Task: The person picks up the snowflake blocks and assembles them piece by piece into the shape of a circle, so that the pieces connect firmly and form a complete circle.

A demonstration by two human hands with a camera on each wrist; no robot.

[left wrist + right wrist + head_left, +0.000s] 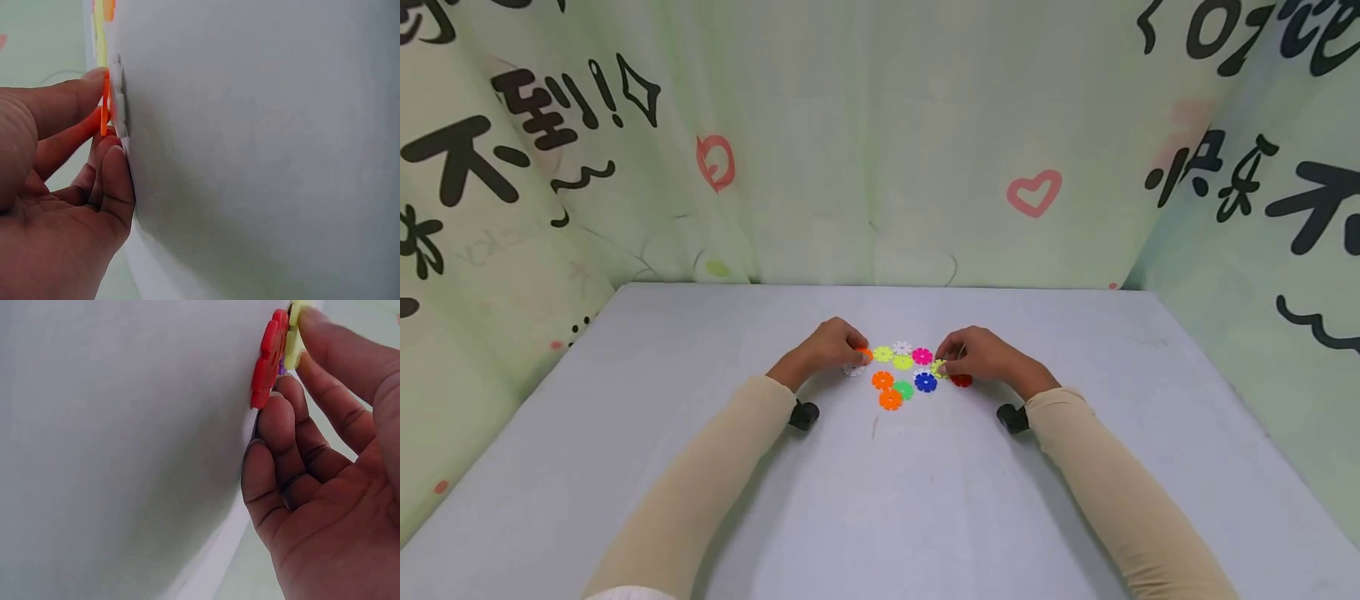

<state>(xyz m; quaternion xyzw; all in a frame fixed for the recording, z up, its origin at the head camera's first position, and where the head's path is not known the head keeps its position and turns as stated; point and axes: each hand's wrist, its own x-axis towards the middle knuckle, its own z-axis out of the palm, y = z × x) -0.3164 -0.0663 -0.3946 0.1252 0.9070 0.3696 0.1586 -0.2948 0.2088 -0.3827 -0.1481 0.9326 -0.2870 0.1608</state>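
Note:
My left hand (pixel 831 343) pinches an orange notched plastic disc (pixel 104 112) between thumb and finger. A white disc (pixel 120 103) lies on the table right beside it, partly under that hand. On the other side, my right hand (pixel 983 352) pinches a yellow-green disc (pixel 294 344) by its edge. Close to those fingertips is a red disc (pixel 270 362), partly covered by the hand in the head view. Between the hands sit a yellow disc (pixel 883 354), a pink disc (pixel 922 357) and a white disc (pixel 902 347), grouped closely.
Nearer me are a blue disc (pixel 926 382), a green disc (pixel 904 390) and an orange disc (pixel 891 400), with another orange one touching the group. The white table (pixel 880 517) ends at a printed curtain (pixel 880 167), which also hangs along both sides.

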